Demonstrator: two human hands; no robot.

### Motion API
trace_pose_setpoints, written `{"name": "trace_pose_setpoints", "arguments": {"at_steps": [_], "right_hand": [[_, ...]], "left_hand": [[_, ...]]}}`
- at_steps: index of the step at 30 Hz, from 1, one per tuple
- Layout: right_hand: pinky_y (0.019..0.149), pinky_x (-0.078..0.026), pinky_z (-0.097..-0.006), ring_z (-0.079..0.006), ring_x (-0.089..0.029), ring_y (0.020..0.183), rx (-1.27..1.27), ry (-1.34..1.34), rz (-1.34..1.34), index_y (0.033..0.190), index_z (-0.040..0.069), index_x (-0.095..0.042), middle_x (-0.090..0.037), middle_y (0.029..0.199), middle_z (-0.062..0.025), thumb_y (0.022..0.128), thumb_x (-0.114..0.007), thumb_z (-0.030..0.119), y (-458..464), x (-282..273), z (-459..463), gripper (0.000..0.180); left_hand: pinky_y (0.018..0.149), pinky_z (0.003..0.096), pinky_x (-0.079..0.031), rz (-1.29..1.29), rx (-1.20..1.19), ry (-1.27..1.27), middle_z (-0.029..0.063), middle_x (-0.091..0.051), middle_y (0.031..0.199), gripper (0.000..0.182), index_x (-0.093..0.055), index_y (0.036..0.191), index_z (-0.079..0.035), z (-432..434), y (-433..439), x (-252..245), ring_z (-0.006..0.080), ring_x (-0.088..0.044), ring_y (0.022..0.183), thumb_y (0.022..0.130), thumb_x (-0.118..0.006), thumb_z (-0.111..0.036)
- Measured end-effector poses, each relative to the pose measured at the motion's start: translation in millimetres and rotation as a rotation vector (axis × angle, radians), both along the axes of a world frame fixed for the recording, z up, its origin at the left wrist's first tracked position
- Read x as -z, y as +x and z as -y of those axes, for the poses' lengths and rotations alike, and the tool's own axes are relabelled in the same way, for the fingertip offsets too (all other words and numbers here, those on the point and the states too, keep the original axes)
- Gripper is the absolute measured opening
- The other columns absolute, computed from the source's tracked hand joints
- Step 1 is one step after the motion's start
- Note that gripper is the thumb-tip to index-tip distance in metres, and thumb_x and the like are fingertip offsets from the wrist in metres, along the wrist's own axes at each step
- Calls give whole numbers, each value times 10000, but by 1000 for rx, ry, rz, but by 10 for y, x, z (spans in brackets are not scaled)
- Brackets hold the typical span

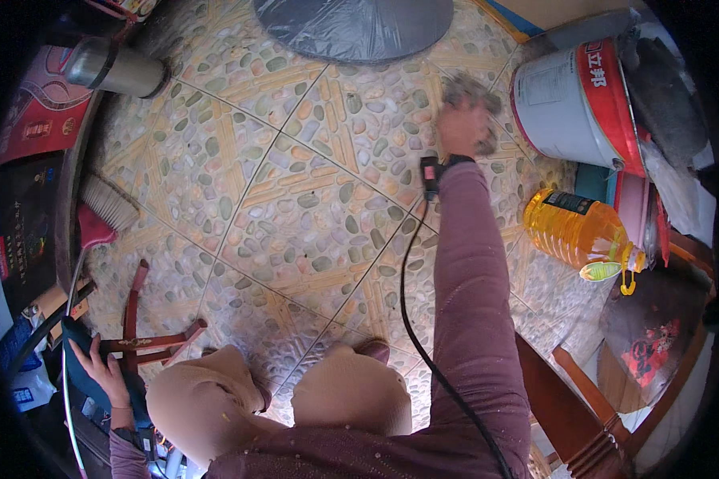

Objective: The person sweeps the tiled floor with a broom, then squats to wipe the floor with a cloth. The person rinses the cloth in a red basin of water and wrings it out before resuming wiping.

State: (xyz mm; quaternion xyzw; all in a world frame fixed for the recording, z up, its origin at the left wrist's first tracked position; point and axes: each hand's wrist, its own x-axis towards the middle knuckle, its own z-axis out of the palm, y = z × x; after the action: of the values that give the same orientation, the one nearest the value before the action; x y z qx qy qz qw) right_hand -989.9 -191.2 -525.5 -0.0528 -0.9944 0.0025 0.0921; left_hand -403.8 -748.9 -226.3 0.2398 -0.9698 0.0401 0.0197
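Observation:
My right hand reaches far out over the pebble-patterned tile floor, beside a paint bucket. Bunched under its fingers is a grey cloth, pressed to the floor; both are blurred by motion. My left hand lies with fingers apart on a dark teal padded surface, next to a small red wooden stool frame by my knee. Whether that padding belongs to the stool cannot be made out. A black strap with a cable circles my right wrist.
A white and red paint bucket and a large bottle of yellow oil stand at right. A wooden chair is behind them. At left are a broom, a steel flask and boxes. A round plastic-covered object lies ahead.

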Motion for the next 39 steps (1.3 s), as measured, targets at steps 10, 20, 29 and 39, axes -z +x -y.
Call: {"name": "trace_pose_setpoints", "arguments": {"at_steps": [10,20,29,39], "right_hand": [[1065,-242,-623,-378,-285,1390,-622,-262,338,1324,142,-545,-368,1485,-152,836,-591,196,1589,-463,997,494],[1048,-237,-616,-357,-292,1391,-415,-156,173,1346,177,-532,-382,1485,-130,887,-533,271,837,-291,1789,468],[968,-338,-551,-311,-482,1197,-1531,-438,297,1066,141,-666,-570,1266,-73,770,-579,186,2942,-618,2407,312],[1035,-268,-599,-402,-357,1308,-78,-209,6,1325,146,-523,-422,1419,-187,811,-609,209,2362,-246,-250,525]], "left_hand": [[1090,405,-310,19,-36,-37,193,-185,1576,424,-558,1246,29,-118,-76,-61,376,-312,1387,855,-457,-98],[1152,446,-199,-41,-69,49,247,-216,1548,422,-602,1210,-41,-184,-139,-69,414,-242,1417,792,-545,-47],[1144,447,-219,-82,-48,36,243,-232,1542,427,-618,1191,-52,-183,-151,-60,409,-258,1412,776,-523,-15],[1127,428,-263,-72,31,85,240,-230,1541,453,-613,1239,-44,-49,-57,-29,405,-289,1395,800,-510,-5]]}}
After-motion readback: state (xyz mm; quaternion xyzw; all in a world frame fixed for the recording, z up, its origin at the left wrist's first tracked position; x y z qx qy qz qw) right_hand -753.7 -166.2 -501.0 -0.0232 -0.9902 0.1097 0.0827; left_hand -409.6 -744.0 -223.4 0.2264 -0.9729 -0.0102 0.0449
